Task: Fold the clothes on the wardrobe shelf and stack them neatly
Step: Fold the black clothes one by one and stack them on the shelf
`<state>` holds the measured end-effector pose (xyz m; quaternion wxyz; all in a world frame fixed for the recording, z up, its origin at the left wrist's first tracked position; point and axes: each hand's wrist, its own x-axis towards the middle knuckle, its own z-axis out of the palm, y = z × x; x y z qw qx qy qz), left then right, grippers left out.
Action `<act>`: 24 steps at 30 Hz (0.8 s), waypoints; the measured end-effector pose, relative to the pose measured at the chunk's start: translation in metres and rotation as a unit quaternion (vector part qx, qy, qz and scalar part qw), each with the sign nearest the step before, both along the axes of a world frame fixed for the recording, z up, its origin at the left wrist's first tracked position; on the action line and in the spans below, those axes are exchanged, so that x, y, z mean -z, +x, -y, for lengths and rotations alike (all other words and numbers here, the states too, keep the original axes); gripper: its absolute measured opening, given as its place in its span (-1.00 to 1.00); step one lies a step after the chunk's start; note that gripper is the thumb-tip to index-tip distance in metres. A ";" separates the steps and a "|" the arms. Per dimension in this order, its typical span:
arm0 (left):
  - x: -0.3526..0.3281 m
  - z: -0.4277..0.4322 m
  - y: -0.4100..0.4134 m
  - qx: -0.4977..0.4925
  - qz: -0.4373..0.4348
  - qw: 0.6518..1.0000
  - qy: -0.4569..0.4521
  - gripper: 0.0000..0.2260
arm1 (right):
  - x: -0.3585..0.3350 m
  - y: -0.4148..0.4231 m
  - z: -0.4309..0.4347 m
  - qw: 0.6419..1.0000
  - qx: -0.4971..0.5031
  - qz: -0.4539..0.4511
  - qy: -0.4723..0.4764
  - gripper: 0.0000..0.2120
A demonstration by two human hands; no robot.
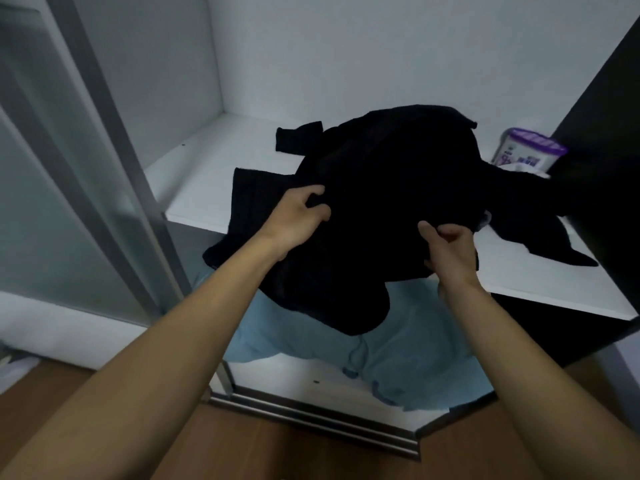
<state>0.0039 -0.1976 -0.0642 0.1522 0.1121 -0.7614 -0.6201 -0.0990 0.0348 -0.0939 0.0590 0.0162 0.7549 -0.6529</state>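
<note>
At frame centre I see the left hand (298, 216) pinching the black garment (381, 181) at its left side and the right hand (446, 247) gripping a lower fold. The garment lies bunched on the white shelf (207, 168), hanging past its front edge above a blue cloth (408, 344).

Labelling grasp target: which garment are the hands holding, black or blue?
The black garment: left hand and right hand both grip it at the front edge of the white shelf. The light blue garment lies lower down, untouched.
</note>
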 end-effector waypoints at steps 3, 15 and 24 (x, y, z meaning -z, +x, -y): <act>-0.019 -0.016 0.024 -0.073 -0.082 0.984 0.140 -0.68 | -0.002 0.009 -0.020 1.000 -0.006 0.021 -0.013 -0.46; -0.064 -0.059 0.147 -0.001 -0.035 0.994 -0.105 -0.60 | -0.031 0.067 -0.038 0.925 -0.206 0.199 -0.249 -0.25; -0.025 -0.086 0.198 0.100 0.117 0.978 -0.138 -0.62 | -0.019 0.154 0.013 0.937 -0.260 0.156 -0.171 -0.51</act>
